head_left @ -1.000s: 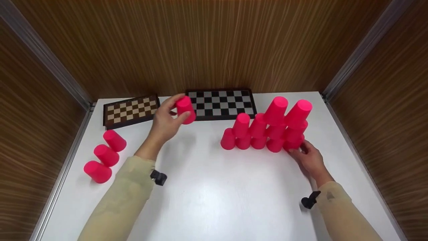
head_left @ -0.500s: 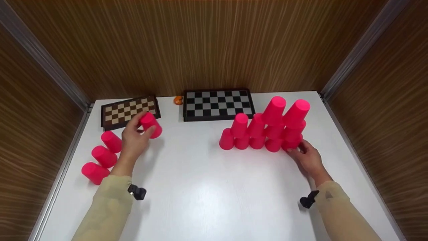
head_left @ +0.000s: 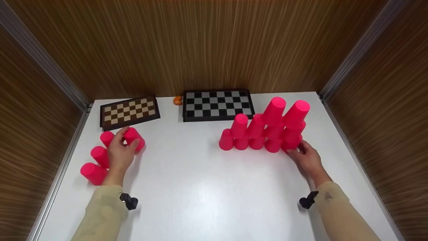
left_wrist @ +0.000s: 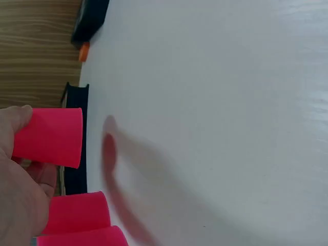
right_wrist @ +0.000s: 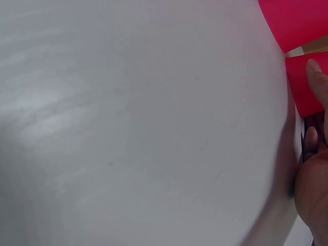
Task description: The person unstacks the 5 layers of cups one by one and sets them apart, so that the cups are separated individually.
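My left hand (head_left: 120, 155) holds an upside-down pink cup (head_left: 134, 139) between thumb and fingers, at the left side of the table. In the left wrist view this cup (left_wrist: 54, 136) hangs a little above the surface, its shadow apart from it. Beside that hand stand three more upside-down pink cups in a slanting row, the nearest cup (head_left: 94, 174) fully visible, the others partly covered. On the right rises a stepped wall of pink cups (head_left: 256, 127), with two cups on its top level. My right hand (head_left: 311, 161) grips its bottom right-hand cup (right_wrist: 302, 84), the thumb on its side.
A brown checkered board (head_left: 130, 112) lies at the back left, close behind the left hand. A black and grey checkered board (head_left: 217, 104) is at the back middle, with a small orange object (head_left: 177, 100) beside it. Wood-grain panels (head_left: 200, 47) enclose the white table (head_left: 200, 190).
My left hand has carried its cup leftward and nearer, from in front of the black and grey board to beside the three cups. The right hand and the cup wall stay put.
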